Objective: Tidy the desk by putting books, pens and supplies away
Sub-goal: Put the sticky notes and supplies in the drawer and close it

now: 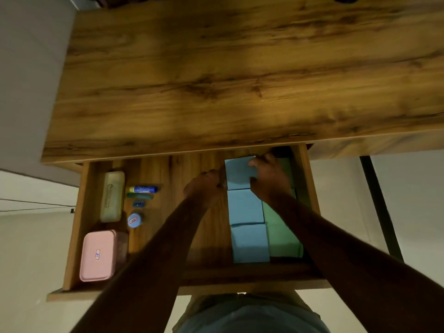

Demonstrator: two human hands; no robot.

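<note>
Desk: wood top fills the upper frame.
Drawer: pulled open at lower centre, supplies packed inside.
Blocks: blue row beside green row, snug at the drawer's right wall, likely to save room.
Right hand: fingers curled over the rear blue block, seating it.
Left hand: curled at that block's left edge; grip cannot be told.
Hidden: the block's far end sits under the desk lip; dim light, labels unreadable.

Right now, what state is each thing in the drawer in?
Drawer: open.
Pink box: lid on.
Pencil case: closed.
Glue stick: lying flat.
Round tub: lid on.
Back blue box: gripped on both sides.
Left grip: curled at its left edge.
Right grip: pinching its right side.
</note>
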